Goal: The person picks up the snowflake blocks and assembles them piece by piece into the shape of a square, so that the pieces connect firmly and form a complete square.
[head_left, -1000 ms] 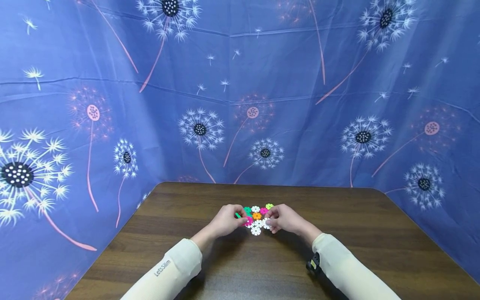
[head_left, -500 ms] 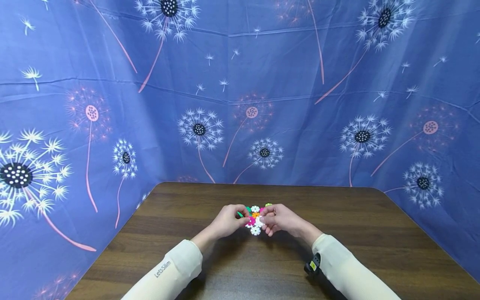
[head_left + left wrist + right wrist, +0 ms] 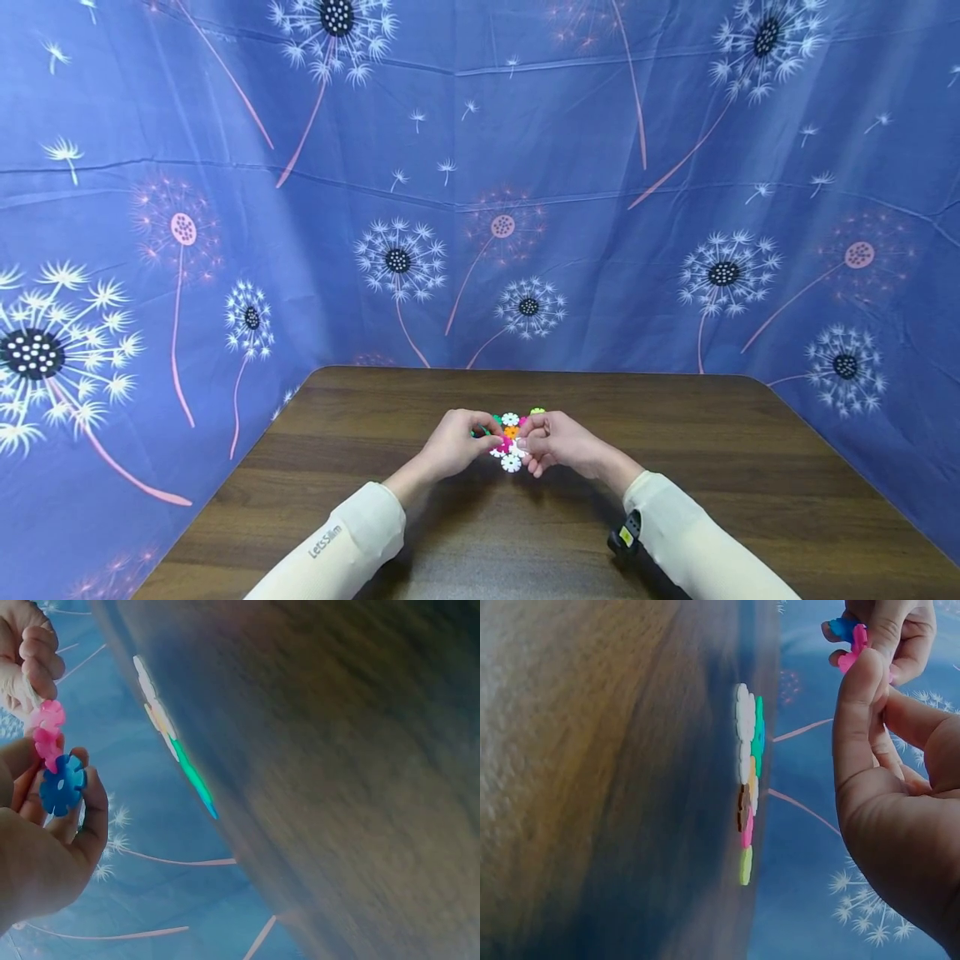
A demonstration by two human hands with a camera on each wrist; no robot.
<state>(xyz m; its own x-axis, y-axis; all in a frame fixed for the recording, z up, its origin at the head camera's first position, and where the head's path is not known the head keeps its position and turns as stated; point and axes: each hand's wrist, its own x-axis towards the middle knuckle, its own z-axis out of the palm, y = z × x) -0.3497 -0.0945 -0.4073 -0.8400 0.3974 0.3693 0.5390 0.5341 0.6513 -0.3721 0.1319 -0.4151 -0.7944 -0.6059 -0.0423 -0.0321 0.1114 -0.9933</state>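
Observation:
My left hand (image 3: 459, 437) grips joined flower-shaped snowflake discs above the table. In the left wrist view these are a blue disc (image 3: 63, 785) and pink discs (image 3: 48, 741) linked in a chain; the blue one looks green in the head view. Close on the right, my right hand (image 3: 566, 442) pinches a whitish disc (image 3: 31, 693) between thumb and finger, its edge at the end of the pink discs. Whether the two are locked together cannot be told, and the right fingers mostly hide the white piece in the right wrist view.
Several loose discs lie flat on the brown wooden table (image 3: 480, 542) beneath the hands, among them white discs (image 3: 512, 462), an orange disc (image 3: 512, 432), a yellow-green disc (image 3: 745, 865) and a green disc (image 3: 759, 735). A blue dandelion-print cloth (image 3: 600, 250) hangs behind the table.
My right hand has moved left with the white disc, up to the pink discs in my left hand. The left hand has barely shifted, inching right with its discs.

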